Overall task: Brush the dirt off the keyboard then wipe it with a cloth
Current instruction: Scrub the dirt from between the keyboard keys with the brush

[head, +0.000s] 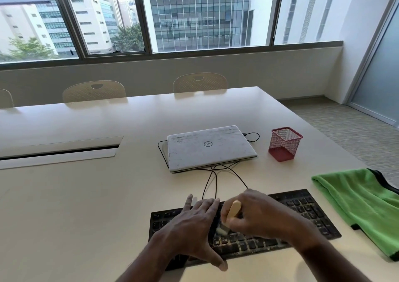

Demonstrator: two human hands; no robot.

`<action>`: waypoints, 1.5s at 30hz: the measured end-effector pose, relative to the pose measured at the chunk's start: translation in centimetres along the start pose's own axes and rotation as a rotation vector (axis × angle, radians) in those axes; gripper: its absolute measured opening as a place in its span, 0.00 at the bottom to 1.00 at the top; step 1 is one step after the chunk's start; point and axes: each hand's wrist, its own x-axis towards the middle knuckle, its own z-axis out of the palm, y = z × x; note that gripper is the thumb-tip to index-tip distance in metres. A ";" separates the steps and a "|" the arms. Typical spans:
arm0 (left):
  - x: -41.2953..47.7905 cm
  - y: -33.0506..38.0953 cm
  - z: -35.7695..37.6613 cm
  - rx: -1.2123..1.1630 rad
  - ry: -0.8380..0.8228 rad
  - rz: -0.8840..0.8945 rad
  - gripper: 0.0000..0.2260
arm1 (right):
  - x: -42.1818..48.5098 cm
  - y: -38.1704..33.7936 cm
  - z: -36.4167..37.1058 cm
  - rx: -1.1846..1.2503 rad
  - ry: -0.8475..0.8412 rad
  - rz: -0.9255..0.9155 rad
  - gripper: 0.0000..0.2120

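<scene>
A black keyboard (306,212) lies near the table's front edge, with pale dust between its keys. My left hand (192,223) lies flat on its left half, fingers straight and spread. My right hand (257,214) grips a small brush with a pale wooden handle (234,208). Its bristles (222,230) touch the keys at the keyboard's middle. A green cloth (362,204) lies spread on the table to the right of the keyboard.
A shut white laptop (209,148) sits behind the keyboard, with black cables (212,178) running from it toward the keyboard. A red mesh pen holder (284,144) stands to its right. The table's right edge (319,128) drops to the floor; chairs line the far side.
</scene>
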 end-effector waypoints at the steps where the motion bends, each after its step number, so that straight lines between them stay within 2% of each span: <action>1: 0.0 0.0 -0.1 0.007 -0.005 -0.001 0.63 | -0.1 0.2 0.1 -0.037 -0.013 0.010 0.06; 6: 0.0 0.1 -0.2 0.021 -0.009 0.000 0.63 | -0.5 1.0 -1.3 -0.142 0.109 0.087 0.06; 8: 0.3 0.0 0.0 0.029 -0.007 0.008 0.63 | -0.5 0.7 -1.3 -0.080 0.086 0.058 0.05; 11: 0.5 0.0 0.1 0.040 -0.008 0.024 0.64 | -0.7 0.6 -1.0 -0.137 0.037 0.083 0.05; 17: 0.8 0.3 0.2 0.051 0.007 0.031 0.64 | -0.7 1.6 -0.9 -0.102 0.209 0.147 0.06; 21: 1.2 0.7 0.1 0.056 -0.001 0.037 0.63 | -0.9 1.8 -0.5 -0.090 0.109 0.170 0.10; 26: 1.2 0.8 0.1 0.061 -0.001 0.039 0.63 | -0.7 1.9 -0.7 -0.067 0.224 0.155 0.09; 30: 1.4 0.9 0.1 0.068 -0.003 0.040 0.63 | -0.9 2.0 -0.4 -0.097 0.105 0.158 0.11; 33: 1.4 0.9 0.1 0.060 -0.001 0.040 0.63 | -1.0 1.6 -0.9 -0.034 0.163 0.124 0.08; 35: 1.4 0.8 0.2 0.055 -0.003 0.039 0.63 | -1.0 1.3 -0.8 -0.011 0.139 0.088 0.07; 38: 1.3 1.1 0.0 0.055 -0.007 0.035 0.63 | -1.3 1.5 -0.6 -0.098 0.083 0.101 0.06; 42: 1.3 1.2 0.0 0.049 -0.003 0.036 0.63 | -1.7 2.1 -1.7 -0.081 0.139 0.130 0.06; 45: 1.5 1.2 0.1 0.058 -0.003 0.038 0.63 | -1.7 1.9 -1.4 -0.110 0.079 0.079 0.06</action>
